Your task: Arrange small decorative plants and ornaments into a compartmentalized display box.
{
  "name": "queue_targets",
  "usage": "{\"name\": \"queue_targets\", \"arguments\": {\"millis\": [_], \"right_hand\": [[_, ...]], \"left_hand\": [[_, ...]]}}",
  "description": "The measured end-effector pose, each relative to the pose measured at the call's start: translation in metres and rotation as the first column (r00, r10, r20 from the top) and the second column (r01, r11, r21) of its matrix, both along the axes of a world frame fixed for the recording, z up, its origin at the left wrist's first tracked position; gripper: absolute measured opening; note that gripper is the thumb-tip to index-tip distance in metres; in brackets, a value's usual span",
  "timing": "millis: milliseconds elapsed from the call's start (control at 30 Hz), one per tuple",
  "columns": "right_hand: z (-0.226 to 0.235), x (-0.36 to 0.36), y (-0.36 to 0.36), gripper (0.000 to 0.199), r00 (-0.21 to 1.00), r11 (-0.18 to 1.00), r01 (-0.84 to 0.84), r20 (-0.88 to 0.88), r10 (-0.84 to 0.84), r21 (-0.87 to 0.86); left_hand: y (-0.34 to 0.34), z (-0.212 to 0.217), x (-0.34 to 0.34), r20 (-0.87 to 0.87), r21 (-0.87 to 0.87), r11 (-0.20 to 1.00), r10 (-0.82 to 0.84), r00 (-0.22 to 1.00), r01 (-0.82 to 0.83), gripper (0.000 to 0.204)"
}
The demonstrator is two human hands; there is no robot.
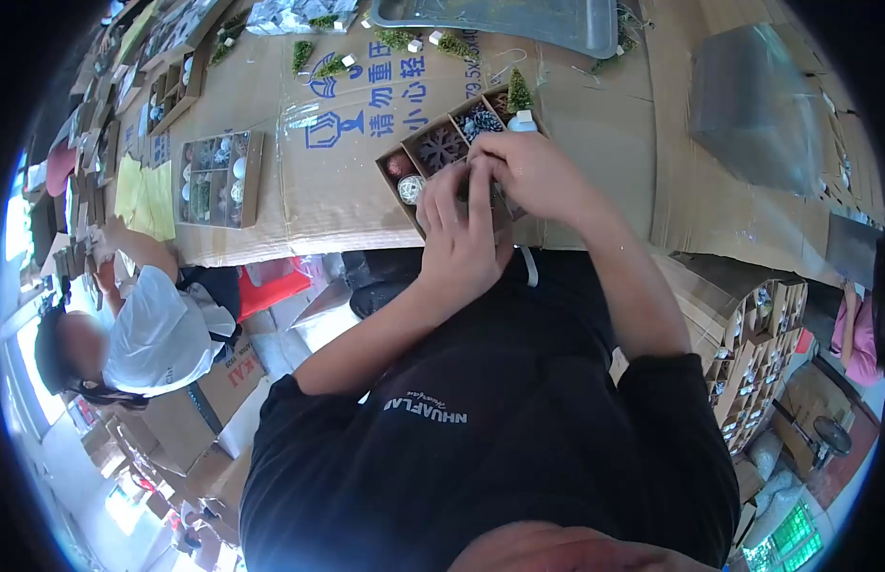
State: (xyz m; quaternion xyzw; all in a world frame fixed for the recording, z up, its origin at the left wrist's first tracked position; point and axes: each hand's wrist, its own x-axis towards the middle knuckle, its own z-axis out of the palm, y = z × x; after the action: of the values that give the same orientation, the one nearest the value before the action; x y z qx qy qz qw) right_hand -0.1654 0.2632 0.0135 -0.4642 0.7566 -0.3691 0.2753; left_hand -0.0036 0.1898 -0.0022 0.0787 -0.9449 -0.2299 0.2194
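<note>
A brown compartmented box (441, 153) is seen near the near edge of the table (299, 191), which is covered with flattened cardboard. Both hands are held over the near right part of this box. The left hand (462, 243) is laid flat with its fingers (449, 195) extended and close together, pointing away toward the box; the right hand (538, 176) is curled over from the right, its fingers bent inward and meeting the left fingertips. Something small appears to be pressed or pinched between them, but it is hidden by the hands and cannot be told.

In the uncovered compartments a glittery snowflake (441, 146), a pale twine ball (411, 188), a reddish ball (399, 164), a silvery cluster (480, 121) and a small green tree (519, 92) with a white piece (523, 122) beside it are seen. Further left a second filled box (216, 178) lies, and a grey tray (519, 21) is placed at the far edge. Another person in a white top (161, 334) is seated to the left, below the table.

As a judgement: the box lies close to the table edge, so it could be pushed off or tipped by downward pressure from the hands. The thin dividers could be bent, and neighbouring ornaments dislodged, if the hidden piece were forced in.
</note>
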Motion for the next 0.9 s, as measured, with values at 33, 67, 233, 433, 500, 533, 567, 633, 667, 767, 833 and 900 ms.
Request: {"name": "queue_targets", "arguments": {"millis": [33,67,233,433,500,533,567,633,667,767,833,900], "right_hand": [[-0.007,-0.008,-0.004,0.017,0.992,0.993,-0.116,-0.045,0.116,0.004],[-0.024,-0.012,-0.011,0.017,0.979,0.978,-0.194,-0.055,0.199,0.083],[-0.023,0.006,-0.022,0.015,0.835,0.899,-0.406,-0.334,0.438,0.164],[-0.023,-0.001,-0.009,0.015,0.918,0.937,-0.053,-0.386,-0.090,-0.346],[-0.006,-0.020,-0.004,0.020,0.894,0.908,0.199,-0.311,-0.323,-0.369],[-0.006,-0.033,-0.006,0.020,0.821,0.903,0.298,-0.400,-0.408,-0.310],[-0.007,-0.044,-0.009,0.021,0.732,0.880,0.398,-0.488,-0.476,-0.260],[-0.011,-0.059,-0.016,0.025,0.865,0.934,0.348,-0.359,-0.351,-0.075],[-0.013,-0.064,-0.017,0.030,0.957,0.964,0.246,-0.185,-0.225,0.097],[-0.012,-0.063,-0.024,0.028,0.951,0.971,0.226,-0.236,-0.201,0.084],[-0.014,-0.063,-0.023,0.025,0.939,0.972,0.226,-0.279,-0.201,0.060],[-0.018,-0.062,-0.029,0.027,0.870,0.985,0.167,-0.465,-0.165,-0.037]], "left_hand": [[0.002,0.001,0.008,-0.023,-0.064,0.998,-0.031,0.999,0.030,0.096],[0.002,-0.008,0.019,-0.012,-0.023,0.992,-0.125,0.992,0.125,0.087],[-0.031,-0.033,0.029,-0.004,-0.058,0.979,-0.194,0.981,0.194,0.061],[-0.067,-0.025,0.030,0.274,-0.162,0.917,-0.314,0.909,0.366,0.058],[-0.069,-0.021,0.027,0.288,-0.171,0.915,-0.309,0.907,0.366,0.061],[-0.069,-0.021,0.026,0.298,-0.162,0.913,-0.317,0.901,0.374,0.062],[-0.068,-0.021,0.025,0.308,-0.154,0.911,-0.324,0.894,0.383,0.063],[-0.070,-0.019,0.023,0.314,-0.143,0.907,-0.339,0.887,0.397,0.063],[-0.070,-0.018,0.022,0.322,-0.130,0.906,-0.346,0.881,0.403,0.063],[-0.077,-0.012,0.020,0.326,-0.136,0.889,-0.376,0.868,0.437,0.063],[-0.076,0.002,0.013,0.280,-0.074,0.906,-0.383,0.880,0.418,0.060],[-0.075,0.010,0.006,0.233,-0.011,0.918,-0.382,0.894,0.396,0.057]]}}
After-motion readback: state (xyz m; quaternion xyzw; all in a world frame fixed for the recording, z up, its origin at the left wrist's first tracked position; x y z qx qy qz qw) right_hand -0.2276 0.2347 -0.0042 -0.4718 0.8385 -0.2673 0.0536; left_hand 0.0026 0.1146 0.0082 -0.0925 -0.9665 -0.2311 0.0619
